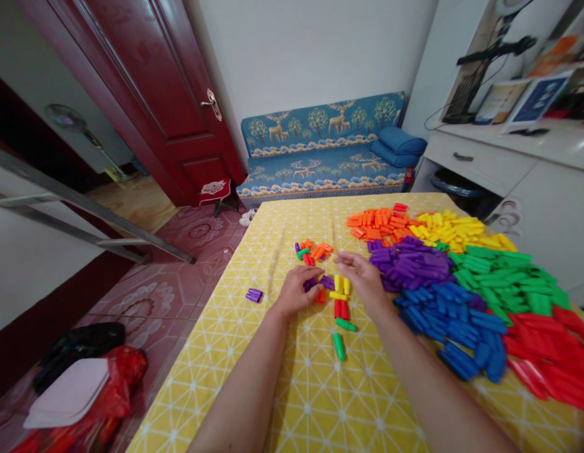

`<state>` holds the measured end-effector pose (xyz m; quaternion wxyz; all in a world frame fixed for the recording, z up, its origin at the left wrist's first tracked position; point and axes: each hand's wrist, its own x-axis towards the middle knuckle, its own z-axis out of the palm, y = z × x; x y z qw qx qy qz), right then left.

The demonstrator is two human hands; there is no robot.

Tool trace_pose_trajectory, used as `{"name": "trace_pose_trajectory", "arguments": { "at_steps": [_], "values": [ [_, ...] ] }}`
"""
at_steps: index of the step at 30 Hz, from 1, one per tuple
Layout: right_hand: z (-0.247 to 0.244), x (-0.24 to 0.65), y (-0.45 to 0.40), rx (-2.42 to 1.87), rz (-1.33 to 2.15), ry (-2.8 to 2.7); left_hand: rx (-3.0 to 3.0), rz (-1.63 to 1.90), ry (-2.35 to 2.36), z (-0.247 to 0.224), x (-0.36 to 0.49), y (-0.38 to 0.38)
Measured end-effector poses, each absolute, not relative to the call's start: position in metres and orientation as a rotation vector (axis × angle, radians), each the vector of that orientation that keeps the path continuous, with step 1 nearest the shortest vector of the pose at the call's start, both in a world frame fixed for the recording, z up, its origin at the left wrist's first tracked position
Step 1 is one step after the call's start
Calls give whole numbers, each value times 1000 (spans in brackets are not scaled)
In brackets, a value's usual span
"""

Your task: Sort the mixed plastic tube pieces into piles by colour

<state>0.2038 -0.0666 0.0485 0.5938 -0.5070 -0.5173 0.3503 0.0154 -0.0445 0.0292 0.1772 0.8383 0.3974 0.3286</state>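
Note:
My left hand (294, 290) rests low over the tabletop with its fingers curled round a purple plastic piece (310, 284). Another purple piece (327, 282) and an orange piece (320, 296) lie by its fingertips. To the right, my right hand (362, 277) hovers with thumb and fingers slightly apart, nothing visible between them. Close to it lie yellow pieces (339, 283), red pieces (341, 309) and two green pieces (339, 346). Beyond both hands sits a small mixed cluster, including orange pieces (322, 250). A purple pair (254, 295) lies apart at the left.
Sorted heaps fill the table's right side: orange (379, 223), yellow (461, 231), purple (412, 264), green (513, 283), blue (454, 324) and red (553, 352). A yellow patterned cloth (216, 377) covers the table. Behind stands a blue sofa (310, 170); a white cabinet (508, 157) borders the right.

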Motion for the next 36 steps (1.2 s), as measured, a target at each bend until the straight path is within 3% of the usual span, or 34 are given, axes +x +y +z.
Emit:
{"name": "trace_pose_trajectory", "arguments": {
  "at_steps": [4,8,12,16,23,29,36],
  "values": [
    [28,178,-78,-1381,400,-1894,2261,1191,1520,32,8,-45],
    [21,176,-82,-1439,269,-2023,2121,1231,2117,38,-31,-40],
    [18,178,-78,-1422,267,-1994,1852,1174,2429,32,-79,-36],
    [13,175,-75,-1425,256,-1935,1861,1127,2320,17,-75,-31],
    [2,172,-69,-1448,209,-1864,2135,960,1815,12,3,-6],
    [17,174,-78,-1321,295,-1993,2047,1073,1377,17,12,26],
    [36,171,-90,-1189,314,-2246,1740,1372,1620,13,1,0]
  ]
}}
